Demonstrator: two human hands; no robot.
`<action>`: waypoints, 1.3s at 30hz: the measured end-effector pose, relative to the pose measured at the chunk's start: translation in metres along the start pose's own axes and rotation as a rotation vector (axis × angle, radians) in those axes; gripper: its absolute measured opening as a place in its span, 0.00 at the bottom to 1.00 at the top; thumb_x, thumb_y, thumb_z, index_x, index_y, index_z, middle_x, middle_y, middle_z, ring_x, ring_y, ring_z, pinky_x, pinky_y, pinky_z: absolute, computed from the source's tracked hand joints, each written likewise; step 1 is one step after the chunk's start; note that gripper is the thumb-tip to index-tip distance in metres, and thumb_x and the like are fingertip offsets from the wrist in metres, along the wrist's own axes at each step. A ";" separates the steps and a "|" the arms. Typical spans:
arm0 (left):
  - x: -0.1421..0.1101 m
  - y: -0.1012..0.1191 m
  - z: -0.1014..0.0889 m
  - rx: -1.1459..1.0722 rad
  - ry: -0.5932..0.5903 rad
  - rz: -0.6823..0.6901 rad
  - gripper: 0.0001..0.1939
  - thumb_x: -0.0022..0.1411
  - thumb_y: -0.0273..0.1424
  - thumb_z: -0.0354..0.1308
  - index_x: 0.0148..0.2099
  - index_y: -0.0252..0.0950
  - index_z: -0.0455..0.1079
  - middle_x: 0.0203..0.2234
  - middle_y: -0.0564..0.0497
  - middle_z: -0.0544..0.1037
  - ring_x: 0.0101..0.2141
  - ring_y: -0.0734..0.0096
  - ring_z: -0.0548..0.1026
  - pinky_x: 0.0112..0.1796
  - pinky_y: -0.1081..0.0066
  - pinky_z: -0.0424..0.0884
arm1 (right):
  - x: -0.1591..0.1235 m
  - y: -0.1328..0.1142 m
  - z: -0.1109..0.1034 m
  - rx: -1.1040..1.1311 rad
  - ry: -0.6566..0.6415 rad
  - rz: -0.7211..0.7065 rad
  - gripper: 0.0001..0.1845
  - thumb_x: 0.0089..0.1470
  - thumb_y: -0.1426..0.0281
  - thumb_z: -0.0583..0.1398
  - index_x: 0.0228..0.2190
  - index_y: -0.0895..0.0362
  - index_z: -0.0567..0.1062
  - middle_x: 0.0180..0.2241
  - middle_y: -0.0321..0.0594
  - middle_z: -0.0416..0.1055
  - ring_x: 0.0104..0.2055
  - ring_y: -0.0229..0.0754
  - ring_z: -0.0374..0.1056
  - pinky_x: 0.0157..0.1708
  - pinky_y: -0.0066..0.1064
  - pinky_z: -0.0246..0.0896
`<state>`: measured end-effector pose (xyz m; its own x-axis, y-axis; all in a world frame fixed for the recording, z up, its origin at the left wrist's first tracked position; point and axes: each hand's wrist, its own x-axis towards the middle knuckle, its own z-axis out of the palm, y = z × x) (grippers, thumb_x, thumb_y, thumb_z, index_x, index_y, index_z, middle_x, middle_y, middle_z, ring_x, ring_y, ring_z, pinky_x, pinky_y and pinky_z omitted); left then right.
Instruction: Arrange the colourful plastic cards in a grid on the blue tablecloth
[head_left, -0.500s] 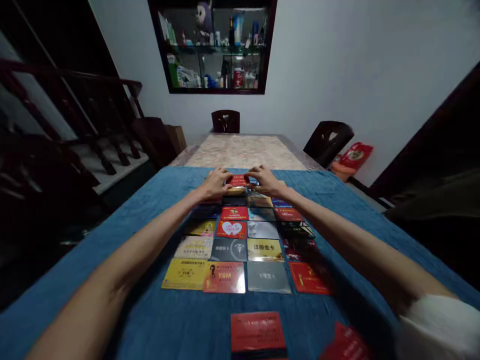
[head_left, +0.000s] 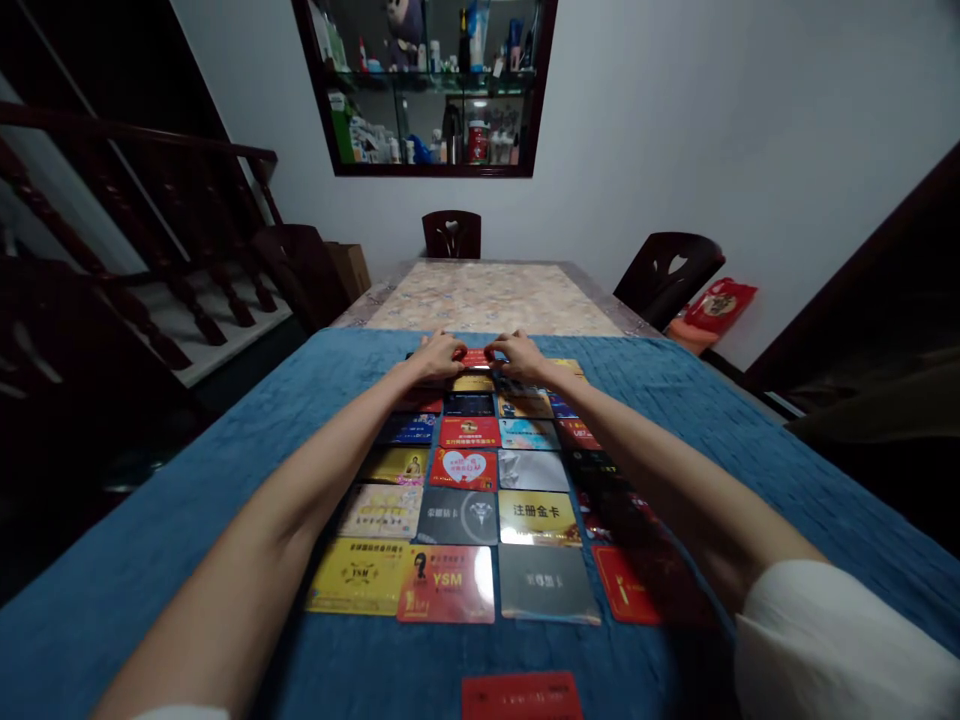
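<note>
Left hand (head_left: 441, 356), right hand (head_left: 518, 357): pinching red card (head_left: 477, 357) by its ends | at far end of card rows (head_left: 461, 516), over blue cloth (head_left: 675, 400) | beyond: patterned tabletop (head_left: 495, 295), far chair (head_left: 435, 242) | right forearm (head_left: 645, 460) partly hides right-edge cards (head_left: 626, 590)

The right sleeve (head_left: 832, 640) was white, plain and loose-fitting, with soft folds near its hem. The left sleeve (head_left: 184, 714) showed only as a white edge. Both forearms (head_left: 300, 490) were bare.

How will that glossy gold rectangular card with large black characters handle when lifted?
The glossy gold rectangular card looks fairly stiff, lying flat without visible curl. Its glare suggests a slippery face. Being thin, it's probably light.
</note>
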<state>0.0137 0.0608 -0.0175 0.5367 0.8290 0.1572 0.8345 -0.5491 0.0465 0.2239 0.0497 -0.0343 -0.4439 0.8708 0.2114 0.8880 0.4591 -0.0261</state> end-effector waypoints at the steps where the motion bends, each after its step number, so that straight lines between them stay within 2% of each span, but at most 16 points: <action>1: 0.003 -0.001 0.001 0.003 -0.011 -0.003 0.15 0.57 0.33 0.57 0.45 0.36 0.77 0.42 0.45 0.78 0.52 0.50 0.66 0.51 0.56 0.66 | 0.002 0.001 0.002 -0.001 -0.009 0.010 0.18 0.61 0.63 0.57 0.50 0.52 0.78 0.54 0.46 0.72 0.53 0.55 0.61 0.49 0.40 0.53; 6: 0.014 -0.003 0.006 0.016 -0.061 -0.018 0.15 0.55 0.32 0.56 0.43 0.36 0.77 0.39 0.46 0.78 0.52 0.50 0.66 0.51 0.55 0.65 | 0.011 0.003 0.010 -0.011 -0.049 0.058 0.19 0.61 0.62 0.57 0.52 0.50 0.77 0.55 0.46 0.72 0.54 0.57 0.61 0.47 0.40 0.55; 17: 0.014 0.000 0.007 0.031 -0.135 -0.032 0.16 0.57 0.32 0.54 0.45 0.37 0.77 0.43 0.42 0.77 0.56 0.46 0.63 0.53 0.49 0.64 | 0.014 0.003 0.016 -0.029 -0.114 0.091 0.19 0.62 0.61 0.56 0.52 0.48 0.77 0.53 0.45 0.74 0.56 0.56 0.62 0.49 0.40 0.56; 27: 0.014 -0.001 0.007 0.020 -0.154 -0.028 0.18 0.56 0.31 0.53 0.47 0.37 0.77 0.45 0.43 0.78 0.55 0.48 0.63 0.55 0.50 0.63 | 0.017 0.004 0.016 -0.033 -0.136 0.065 0.20 0.61 0.62 0.56 0.53 0.48 0.77 0.53 0.45 0.74 0.54 0.53 0.64 0.55 0.42 0.51; 31: 0.016 -0.003 0.009 0.009 -0.140 -0.029 0.18 0.54 0.30 0.55 0.46 0.37 0.77 0.43 0.44 0.79 0.55 0.48 0.64 0.55 0.51 0.63 | 0.016 0.003 0.014 -0.036 -0.138 0.077 0.21 0.62 0.60 0.56 0.53 0.48 0.77 0.53 0.45 0.74 0.56 0.55 0.63 0.54 0.42 0.52; 39: 0.007 -0.004 0.009 -0.019 -0.005 -0.009 0.21 0.60 0.28 0.52 0.54 0.36 0.75 0.52 0.39 0.74 0.59 0.47 0.61 0.56 0.49 0.61 | 0.003 0.002 0.003 -0.021 -0.087 0.095 0.23 0.64 0.61 0.53 0.58 0.50 0.73 0.57 0.47 0.71 0.58 0.58 0.60 0.48 0.41 0.56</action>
<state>0.0148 0.0695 -0.0256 0.5302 0.8341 0.1521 0.8365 -0.5439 0.0667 0.2239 0.0537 -0.0368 -0.3659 0.9224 0.1238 0.9284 0.3711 -0.0209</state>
